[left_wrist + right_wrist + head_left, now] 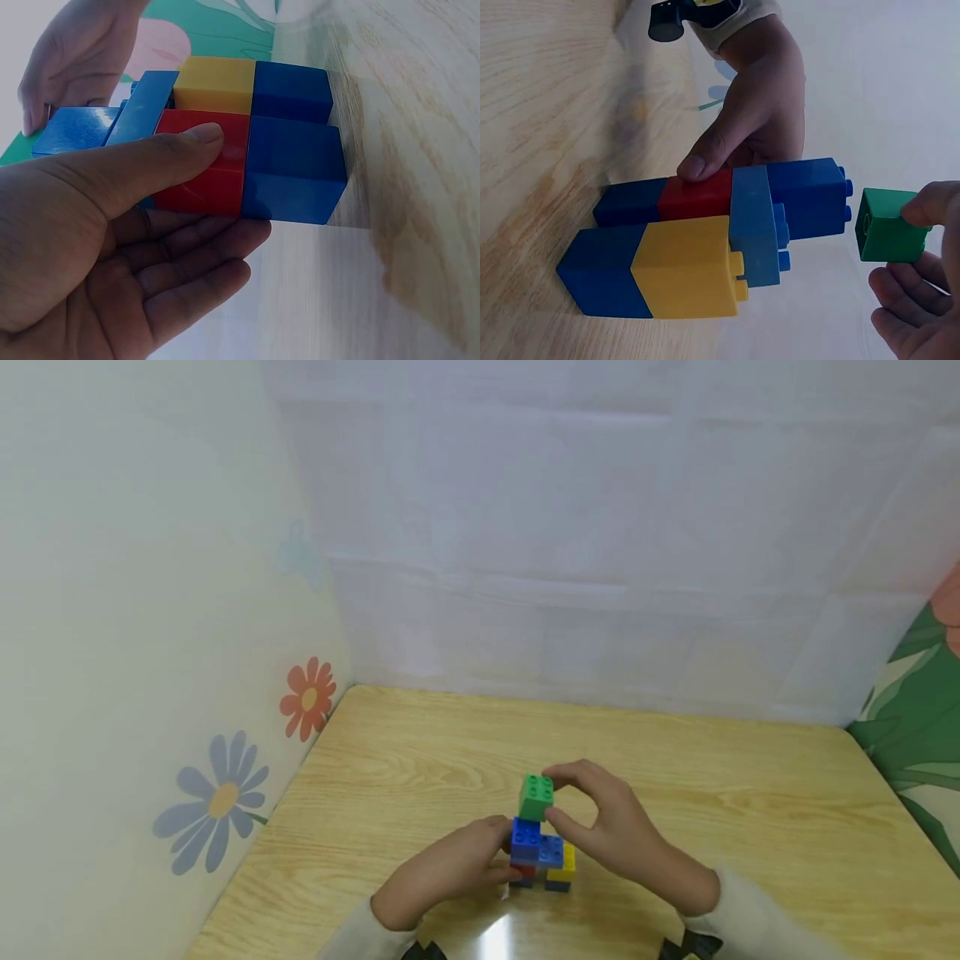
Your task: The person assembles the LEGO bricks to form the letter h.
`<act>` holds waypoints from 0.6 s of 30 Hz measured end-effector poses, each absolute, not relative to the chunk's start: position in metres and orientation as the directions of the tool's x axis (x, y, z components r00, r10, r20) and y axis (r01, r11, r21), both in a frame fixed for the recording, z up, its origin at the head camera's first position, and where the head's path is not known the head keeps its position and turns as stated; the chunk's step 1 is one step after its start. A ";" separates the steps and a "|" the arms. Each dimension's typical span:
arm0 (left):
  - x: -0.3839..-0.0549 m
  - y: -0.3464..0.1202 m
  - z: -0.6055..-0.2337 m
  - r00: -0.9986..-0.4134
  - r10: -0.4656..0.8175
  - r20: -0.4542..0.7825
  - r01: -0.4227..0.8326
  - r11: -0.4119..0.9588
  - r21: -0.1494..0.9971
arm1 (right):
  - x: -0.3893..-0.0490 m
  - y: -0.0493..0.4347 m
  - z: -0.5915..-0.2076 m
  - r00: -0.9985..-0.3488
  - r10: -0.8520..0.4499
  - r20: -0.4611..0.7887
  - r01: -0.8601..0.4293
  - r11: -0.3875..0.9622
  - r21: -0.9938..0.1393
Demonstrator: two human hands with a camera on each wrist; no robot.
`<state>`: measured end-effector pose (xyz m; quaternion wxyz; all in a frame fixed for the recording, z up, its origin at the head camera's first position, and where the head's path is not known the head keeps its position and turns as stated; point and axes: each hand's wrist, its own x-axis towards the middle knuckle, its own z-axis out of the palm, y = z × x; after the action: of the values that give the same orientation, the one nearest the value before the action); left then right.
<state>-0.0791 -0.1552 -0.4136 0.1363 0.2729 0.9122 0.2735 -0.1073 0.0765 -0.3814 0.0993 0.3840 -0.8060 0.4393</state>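
Note:
A structure of building bricks stands on the table: a red brick [202, 161] and a yellow brick [682, 268] each sit on a dark blue one. A lighter blue flat brick [754, 225] bridges them, and a blue brick [526, 839] rises above its left end. My left hand [457, 860] grips the structure at the red brick, thumb on one face and fingers curled behind. In my right hand [611, 827], thumb and fingers pinch a green brick [891, 225]. It hangs just above the upper blue brick's studs, with a gap visible in the right wrist view.
The wood-grain table [420, 735] meets a white cloth [525, 527] at its back edge. A pale wall with painted flowers [223, 800] borders the left side, and a panel with green leaves [915, 727] stands at the right.

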 end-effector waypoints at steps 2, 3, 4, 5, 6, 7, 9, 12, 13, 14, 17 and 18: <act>-0.079 -0.156 -0.414 -0.806 0.585 -0.084 0.444 0.692 0.569 | -0.105 0.077 -0.382 -0.687 -0.533 0.494 -0.704 0.319 -0.635; -0.079 -0.156 -0.414 -0.803 0.592 -0.073 0.456 0.688 0.565 | -0.103 0.077 -0.382 -0.687 -0.533 0.494 -0.703 0.316 -0.637; -0.079 -0.156 -0.414 -0.799 0.598 -0.066 0.465 0.683 0.563 | -0.102 0.077 -0.382 -0.688 -0.533 0.492 -0.702 0.316 -0.639; -0.079 -0.156 -0.414 -0.795 0.604 -0.058 0.475 0.679 0.559 | -0.101 0.077 -0.382 -0.687 -0.535 0.492 -0.702 0.314 -0.639; -0.079 -0.157 -0.414 -0.792 0.609 -0.052 0.483 0.676 0.556 | -0.100 0.077 -0.382 -0.684 -0.537 0.494 -0.705 0.311 -0.637; -0.079 -0.157 -0.414 -0.790 0.611 -0.049 0.487 0.674 0.556 | -0.099 0.077 -0.383 -0.681 -0.538 0.496 -0.707 0.310 -0.635; -0.079 -0.157 -0.414 -0.789 0.613 -0.045 0.492 0.674 0.551 | -0.098 0.077 -0.384 -0.674 -0.543 0.501 -0.714 0.306 -0.629; -0.078 -0.157 -0.413 -0.794 0.606 -0.048 0.486 0.680 0.549 | -0.096 0.077 -0.386 -0.661 -0.542 0.519 -0.728 0.296 -0.619; -0.078 -0.157 -0.413 -0.796 0.604 -0.048 0.485 0.681 0.548 | -0.095 0.077 -0.387 -0.656 -0.542 0.526 -0.733 0.291 -0.615; -0.078 -0.157 -0.413 -0.796 0.603 -0.046 0.485 0.682 0.548 | -0.094 0.077 -0.387 -0.651 -0.541 0.532 -0.738 0.289 -0.610; -0.078 -0.158 -0.414 -0.795 0.605 -0.038 0.488 0.676 0.552 | -0.091 0.076 -0.389 -0.634 -0.543 0.551 -0.755 0.279 -0.594; -0.078 -0.158 -0.415 -0.793 0.608 -0.034 0.491 0.672 0.554 | -0.091 0.075 -0.389 -0.633 -0.544 0.551 -0.756 0.280 -0.591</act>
<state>-0.0778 -0.1579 -0.4150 0.1082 0.3026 0.9079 0.2691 -0.0908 0.0753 -0.3891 0.1216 0.4110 -0.7909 0.4369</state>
